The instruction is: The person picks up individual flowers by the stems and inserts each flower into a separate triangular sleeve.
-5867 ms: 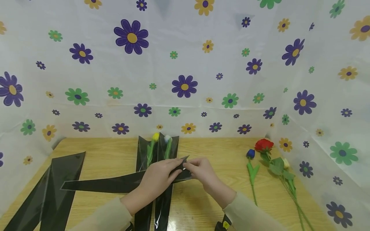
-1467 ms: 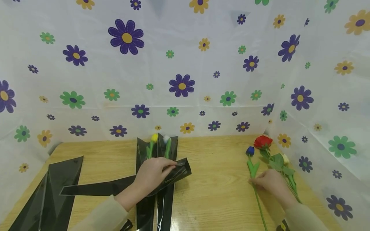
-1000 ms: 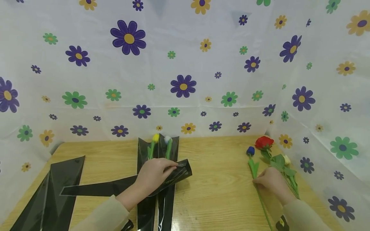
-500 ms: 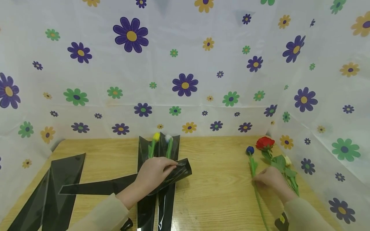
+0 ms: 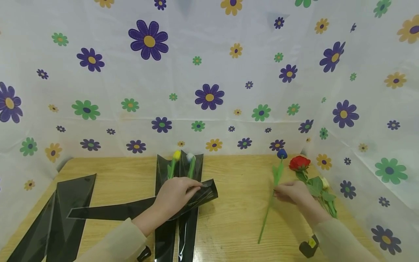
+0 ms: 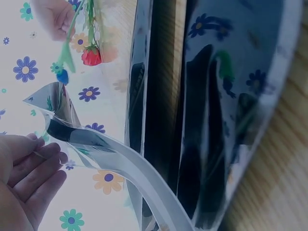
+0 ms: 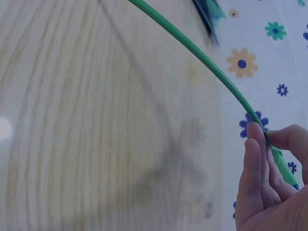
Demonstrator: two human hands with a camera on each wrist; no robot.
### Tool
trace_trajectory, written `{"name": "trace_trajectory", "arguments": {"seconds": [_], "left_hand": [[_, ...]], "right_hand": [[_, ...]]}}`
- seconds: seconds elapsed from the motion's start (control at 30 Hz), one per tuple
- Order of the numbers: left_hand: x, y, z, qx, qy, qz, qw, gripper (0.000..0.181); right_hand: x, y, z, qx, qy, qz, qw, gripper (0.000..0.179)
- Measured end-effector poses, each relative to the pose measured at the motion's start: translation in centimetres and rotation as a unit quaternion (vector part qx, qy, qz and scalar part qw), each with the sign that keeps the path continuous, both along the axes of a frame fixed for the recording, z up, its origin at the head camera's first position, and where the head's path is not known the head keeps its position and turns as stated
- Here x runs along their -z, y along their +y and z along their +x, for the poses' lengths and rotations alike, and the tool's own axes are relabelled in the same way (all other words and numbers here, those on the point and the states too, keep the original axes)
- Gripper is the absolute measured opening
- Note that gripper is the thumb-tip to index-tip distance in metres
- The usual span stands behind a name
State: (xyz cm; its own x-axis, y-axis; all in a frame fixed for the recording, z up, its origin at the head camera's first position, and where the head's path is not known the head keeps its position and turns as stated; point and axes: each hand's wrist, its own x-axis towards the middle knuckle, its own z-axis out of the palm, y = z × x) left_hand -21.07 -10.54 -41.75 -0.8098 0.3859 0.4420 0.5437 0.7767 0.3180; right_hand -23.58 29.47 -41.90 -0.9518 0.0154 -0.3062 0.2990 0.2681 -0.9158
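My left hand (image 5: pixel 176 194) pinches the edge of a black flower sleeve with clear film (image 5: pixel 131 211) near its rounded mouth. The sleeve lies crosswise above two filled ones, its narrow end to the left. In the left wrist view, thumb and fingers meet at the film of this sleeve (image 6: pixel 110 149). My right hand (image 5: pixel 292 193) pinches the green stem of a blue tulip (image 5: pixel 282 154) just below its leaves. The right wrist view shows the stem (image 7: pixel 192 48) raised over the table, its shadow below. The tulip's bloom points away from me.
Two black sleeves (image 5: pixel 165 236) hold a yellow tulip (image 5: pixel 176 155) and a pale tulip (image 5: pixel 190 158). Flat black sleeves (image 5: pixel 67 214) lie at left. A red rose (image 5: pixel 299 163) and a whitish flower (image 5: pixel 324 183) lie at right, near a small black-and-yellow object (image 5: pixel 308 247).
The right hand left the sleeve, went to the blue tulip at right, took its stem, and has now lifted it leftward. The left hand kept its hold on the sleeve.
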Motion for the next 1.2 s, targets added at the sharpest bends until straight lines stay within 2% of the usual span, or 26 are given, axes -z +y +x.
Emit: {"name": "trace_trajectory", "arguments": {"seconds": [0.13, 0.23, 0.4, 0.6, 0.8, 0.93, 1.07, 1.2], "left_hand": [[-0.1, 0.1, 0.1, 0.0, -0.002, 0.0, 1.0, 0.012], [-0.1, 0.1, 0.1, 0.001, -0.003, 0.001, 1.0, 0.012], [-0.1, 0.1, 0.1, 0.002, -0.004, 0.004, 1.0, 0.012], [-0.2, 0.3, 0.3, 0.003, -0.005, 0.003, 1.0, 0.012], [-0.3, 0.5, 0.4, 0.003, -0.005, -0.001, 1.0, 0.012], [-0.4, 0.6, 0.4, 0.007, 0.0, 0.002, 1.0, 0.013], [-0.5, 0.7, 0.5, 0.01, 0.007, 0.005, 0.9999, 0.013], [-0.6, 0.8, 0.4, 0.003, 0.015, 0.008, 0.9999, 0.013]], "right_hand": [[-0.7, -1.5, 0.0, 0.016, 0.009, -0.063, 0.9978, 0.045], [-1.4, -2.6, -0.1, 0.041, 0.013, -0.113, 0.9927, 0.046], [-2.6, -4.1, -0.2, 0.083, 0.022, -0.164, 0.9828, 0.036], [-3.8, -5.3, -0.3, 0.122, 0.038, -0.2, 0.9715, 0.01], [-4.3, -6.6, -0.3, 0.15, 0.054, -0.236, 0.9586, 0.008], [-4.5, -7.8, -0.2, 0.154, 0.06, -0.244, 0.9557, 0.012], [-4.3, -9.0, 0.0, 0.151, 0.068, -0.246, 0.955, 0.008], [-3.9, -10.2, 0.1, 0.146, 0.083, -0.243, 0.9555, 0.011]]}}
